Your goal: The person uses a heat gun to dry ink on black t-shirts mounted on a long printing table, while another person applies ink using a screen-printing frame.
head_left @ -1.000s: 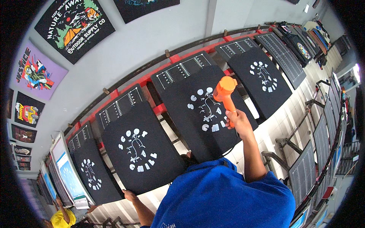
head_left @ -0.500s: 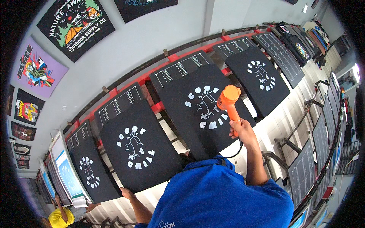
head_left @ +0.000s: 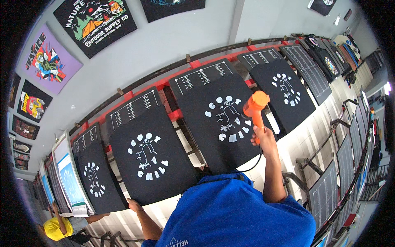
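Note:
My right hand [head_left: 265, 140] is wrapped round the handle of an orange hair dryer [head_left: 256, 104]. The dryer's head hangs over the right side of a black fabric piece [head_left: 197, 96] with a white scooter print [head_left: 227, 119]. A dark cord runs from the handle toward my blue shirt [head_left: 230, 210]. At the lower left corner of a second printed black piece [head_left: 164, 123] is my left hand [head_left: 134, 204], its fingers small and partly hidden, so their grip is unclear. Another printed black piece [head_left: 284, 111] lies to the right, and one more [head_left: 107, 173] to the left.
The pieces lie on dark ruled boards [head_left: 201, 76] along a red and black rail [head_left: 189, 61]. A framed screen [head_left: 68, 173] stands at the left, near a person in yellow [head_left: 54, 229]. More boards [head_left: 323, 191] line a rack on the right. Printed fabrics [head_left: 51, 59] hang on the wall.
The view has shifted a little, so the wall prints sit further right. The hair dryer has moved slightly to the right over the print. My left hand remains by the board corner.

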The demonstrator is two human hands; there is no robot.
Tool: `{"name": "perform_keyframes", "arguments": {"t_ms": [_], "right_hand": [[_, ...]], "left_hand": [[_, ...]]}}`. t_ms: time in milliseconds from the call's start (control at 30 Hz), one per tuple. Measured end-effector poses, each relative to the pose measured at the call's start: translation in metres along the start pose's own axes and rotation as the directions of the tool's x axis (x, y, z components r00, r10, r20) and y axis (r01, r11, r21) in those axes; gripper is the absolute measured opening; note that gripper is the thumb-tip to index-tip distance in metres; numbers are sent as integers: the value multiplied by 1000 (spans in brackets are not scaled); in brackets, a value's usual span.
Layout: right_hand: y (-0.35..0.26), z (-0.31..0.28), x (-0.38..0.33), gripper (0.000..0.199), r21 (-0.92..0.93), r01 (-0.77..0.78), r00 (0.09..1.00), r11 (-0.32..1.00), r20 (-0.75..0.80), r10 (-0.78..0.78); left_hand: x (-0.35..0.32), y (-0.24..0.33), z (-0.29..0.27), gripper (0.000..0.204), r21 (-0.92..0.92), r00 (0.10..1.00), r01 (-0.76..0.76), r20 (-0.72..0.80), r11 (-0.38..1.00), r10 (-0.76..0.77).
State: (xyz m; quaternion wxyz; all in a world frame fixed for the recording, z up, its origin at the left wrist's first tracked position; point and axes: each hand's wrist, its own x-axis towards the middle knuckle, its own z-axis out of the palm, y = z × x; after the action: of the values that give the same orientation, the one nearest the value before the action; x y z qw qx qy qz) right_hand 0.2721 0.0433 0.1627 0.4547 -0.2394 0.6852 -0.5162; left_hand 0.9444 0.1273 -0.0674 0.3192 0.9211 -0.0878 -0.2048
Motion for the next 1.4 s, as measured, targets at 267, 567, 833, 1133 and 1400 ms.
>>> {"name": "perform_keyframes", "arguments": {"t_ms": [267, 567, 833, 1133, 1400], "right_hand": [[-1, 68, 73, 26, 114, 76, 979, 991, 178, -96], [-5, 87, 57, 25, -4, 37, 950, 999, 312, -34], [-6, 88, 57, 25, -61, 50, 952, 997, 304, -29], [-9, 75, 49, 25, -73, 11, 955, 997, 298, 11], [-1, 87, 33, 28, -52, 2, 958, 999, 285, 13]], "left_hand": [[-7, 5, 5, 65, 30, 1000, -31, -4, 999, 31], [13, -16, 13, 68, 106, 990, -92, -93, 990, 102], [19, -20, 14, 72, 48, 997, 8, -71, 999, -5], [11, -10, 15, 74, 186, 999, 11, -48, 983, -2], [22, -36, 5, 57, -342, 958, 242, 235, 908, -167]]}}
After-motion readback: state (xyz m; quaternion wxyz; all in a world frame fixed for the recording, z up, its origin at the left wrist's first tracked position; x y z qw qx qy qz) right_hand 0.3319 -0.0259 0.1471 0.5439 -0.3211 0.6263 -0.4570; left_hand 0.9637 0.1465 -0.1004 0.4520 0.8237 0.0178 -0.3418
